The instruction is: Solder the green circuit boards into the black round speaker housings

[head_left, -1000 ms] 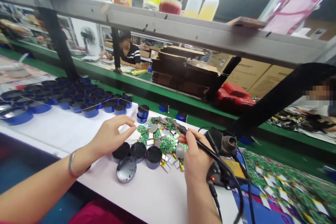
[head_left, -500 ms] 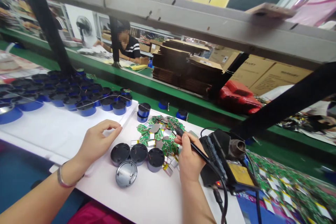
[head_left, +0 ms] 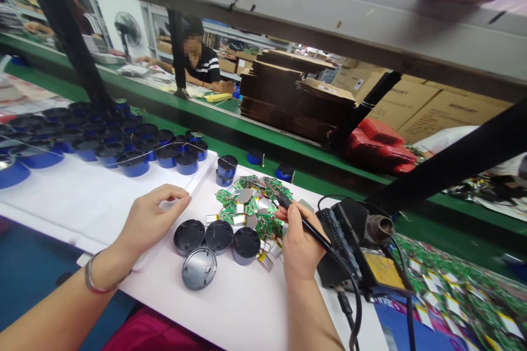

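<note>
My right hand (head_left: 302, 238) is closed round the black handle of a soldering iron (head_left: 312, 228), its tip pointing away over a heap of green circuit boards (head_left: 245, 205) with small silver battery cells. My left hand (head_left: 154, 216) hovers above the white board, fingers loosely curved and thumb a little apart, with nothing visible in it. Just right of it stand three round black housings (head_left: 218, 238). In front of them lies a grey round cover (head_left: 199, 269) with a shiny inner face.
A soldering station (head_left: 349, 247) with a yellow sponge (head_left: 379, 270) and iron holder stands at right, its cables hanging forward. Many blue-sided housings (head_left: 132, 163) crowd the left. More circuit boards (head_left: 465, 285) lie far right. A shelf beam (head_left: 288, 3) crosses overhead; a co-worker (head_left: 201, 63) sits beyond.
The view has tilted down slightly, so the shelf sits higher in the picture. Both hands keep nearly the same pose, and the soldering iron is still held over the circuit boards.
</note>
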{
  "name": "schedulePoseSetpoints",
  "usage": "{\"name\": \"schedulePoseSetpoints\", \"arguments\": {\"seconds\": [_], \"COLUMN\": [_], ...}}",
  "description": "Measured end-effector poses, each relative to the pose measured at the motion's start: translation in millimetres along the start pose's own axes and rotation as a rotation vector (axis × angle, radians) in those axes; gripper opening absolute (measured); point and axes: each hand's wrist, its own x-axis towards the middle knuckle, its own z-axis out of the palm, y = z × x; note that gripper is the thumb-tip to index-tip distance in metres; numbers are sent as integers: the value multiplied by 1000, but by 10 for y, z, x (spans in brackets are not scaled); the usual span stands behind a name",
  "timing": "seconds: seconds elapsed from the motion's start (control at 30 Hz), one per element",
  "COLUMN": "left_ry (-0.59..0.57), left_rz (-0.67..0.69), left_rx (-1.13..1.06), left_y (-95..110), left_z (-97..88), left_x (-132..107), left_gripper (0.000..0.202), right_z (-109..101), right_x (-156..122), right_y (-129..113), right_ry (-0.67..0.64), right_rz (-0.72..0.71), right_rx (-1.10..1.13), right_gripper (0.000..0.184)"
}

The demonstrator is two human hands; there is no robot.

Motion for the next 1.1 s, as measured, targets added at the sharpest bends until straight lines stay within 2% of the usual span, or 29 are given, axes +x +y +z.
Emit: {"name": "schedulePoseSetpoints", "arguments": {"seconds": [0.6,0.9,1.1], "left_ry": [-9,-15,-6], "left_rz": [10,-4,15], "left_rx": [-1,-5,49], "left_y": [5,28,-6], "left_z": [6,-2,13], "left_x": [-9,-6,2], "left_gripper": [21,21,21], "right_z": [42,44,-58], "right_x": [-5,-1,-8], "right_y": [-24,50,-189], "right_ry": [-15,-46,14], "right_rz": [-21,-31,-59], "right_rx": [-24,-3,-81], "right_gripper": [27,26,32]}}
